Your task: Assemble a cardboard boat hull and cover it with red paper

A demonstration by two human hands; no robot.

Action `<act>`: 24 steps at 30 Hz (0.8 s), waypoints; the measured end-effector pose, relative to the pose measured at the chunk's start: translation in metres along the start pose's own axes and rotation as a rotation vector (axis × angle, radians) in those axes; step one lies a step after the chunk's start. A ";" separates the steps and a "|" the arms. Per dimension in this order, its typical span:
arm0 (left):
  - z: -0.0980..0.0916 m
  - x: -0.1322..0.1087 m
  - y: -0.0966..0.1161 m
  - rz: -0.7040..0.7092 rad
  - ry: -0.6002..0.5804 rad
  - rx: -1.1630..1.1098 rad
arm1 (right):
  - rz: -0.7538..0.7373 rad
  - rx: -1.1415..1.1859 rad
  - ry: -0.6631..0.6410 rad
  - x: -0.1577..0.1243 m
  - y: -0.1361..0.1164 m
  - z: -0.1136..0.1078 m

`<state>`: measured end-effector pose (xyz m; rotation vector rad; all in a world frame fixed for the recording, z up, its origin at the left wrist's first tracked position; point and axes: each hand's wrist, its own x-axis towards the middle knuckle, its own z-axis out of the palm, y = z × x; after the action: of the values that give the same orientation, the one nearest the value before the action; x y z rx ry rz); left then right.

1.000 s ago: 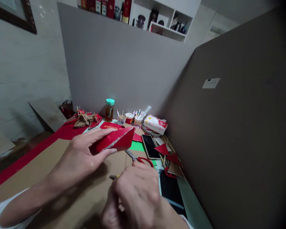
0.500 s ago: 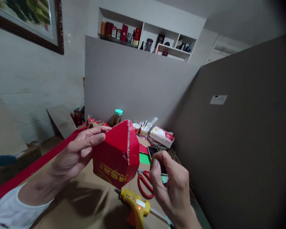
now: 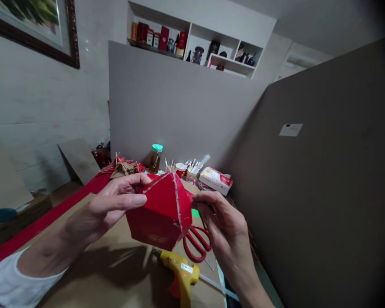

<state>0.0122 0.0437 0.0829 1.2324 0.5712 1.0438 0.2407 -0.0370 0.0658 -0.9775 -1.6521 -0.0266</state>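
Both hands hold up a folded red cardboard shape (image 3: 158, 211) with a pale seam down its front, above the brown cardboard work surface (image 3: 115, 273). My left hand (image 3: 114, 207) pinches its left top edge between thumb and fingers. My right hand (image 3: 226, 229) grips its right edge with closed fingers. Below the shape lie a yellow glue gun (image 3: 181, 273) and red-handled scissors (image 3: 197, 241).
At the back of the table stand a jar with a green lid (image 3: 155, 157), cups of pens (image 3: 189, 169), a tissue pack (image 3: 215, 179) and red paper models (image 3: 123, 167). A grey partition (image 3: 324, 179) closes off the right side; a shelf (image 3: 195, 42) hangs on the far wall.
My left hand lifted the red shape off the table and turned it upright. My right hand left the glue gun on the table and came up to take the shape's right edge.
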 end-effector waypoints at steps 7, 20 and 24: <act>-0.008 0.004 -0.005 0.017 -0.283 0.065 | 0.029 0.066 0.028 0.002 0.002 -0.006; -0.001 -0.003 0.001 -0.056 -0.194 0.440 | 0.187 0.091 0.066 -0.001 -0.003 -0.007; 0.003 -0.002 0.000 -0.048 -0.202 0.511 | 0.176 0.105 0.070 -0.002 -0.003 -0.005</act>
<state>0.0139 0.0404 0.0835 1.7396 0.7311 0.7397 0.2425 -0.0428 0.0667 -1.0269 -1.4839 0.1414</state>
